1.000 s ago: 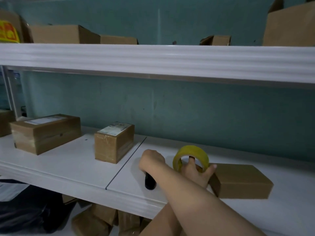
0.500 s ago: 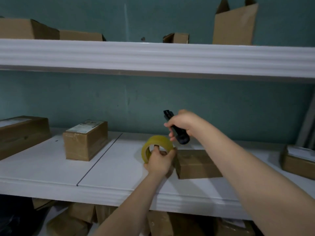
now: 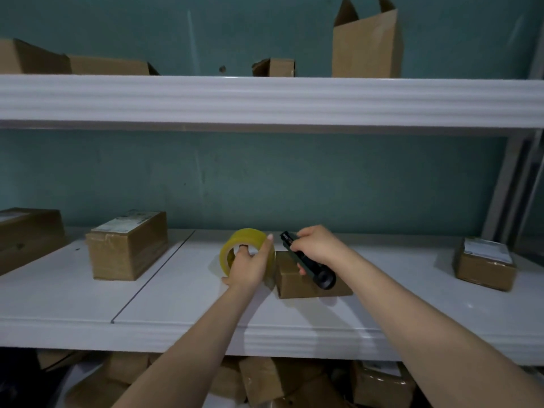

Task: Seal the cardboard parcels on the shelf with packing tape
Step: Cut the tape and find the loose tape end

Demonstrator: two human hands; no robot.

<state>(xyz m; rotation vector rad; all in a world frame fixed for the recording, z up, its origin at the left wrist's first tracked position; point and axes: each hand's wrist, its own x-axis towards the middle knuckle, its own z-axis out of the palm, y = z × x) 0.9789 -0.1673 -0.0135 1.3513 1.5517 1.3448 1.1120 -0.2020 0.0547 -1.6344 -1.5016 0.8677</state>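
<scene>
From the head camera we look at a white shelf (image 3: 176, 293) against a teal wall. The left hand (image 3: 248, 267) grips a yellow roll of packing tape (image 3: 250, 235) that stands on edge. One fingertip shows inside the core, and another digit lies up along the outer band, so the roll is pinched between them. We cannot tell whether the roll's lower rim touches the shelf.

Just right of the roll lies a small plain parcel (image 3: 294, 285), flat on the shelf near its middle. Over it the right hand (image 3: 319, 245) holds a black cutter (image 3: 321, 276), fingers curled close together round the handle. The tool is tilted, its thin end up beside the roll and its thick round end low over the parcel's top.

Further left stands a labelled parcel (image 3: 126, 248), with a larger box (image 3: 26, 234) at the frame's edge. Well to the right sits another labelled parcel (image 3: 485, 266). The upper shelf (image 3: 265, 98) carries more cartons, among them a tall open box (image 3: 365, 45). Below the lower shelf we make out a heap of cartons (image 3: 259, 381).
</scene>
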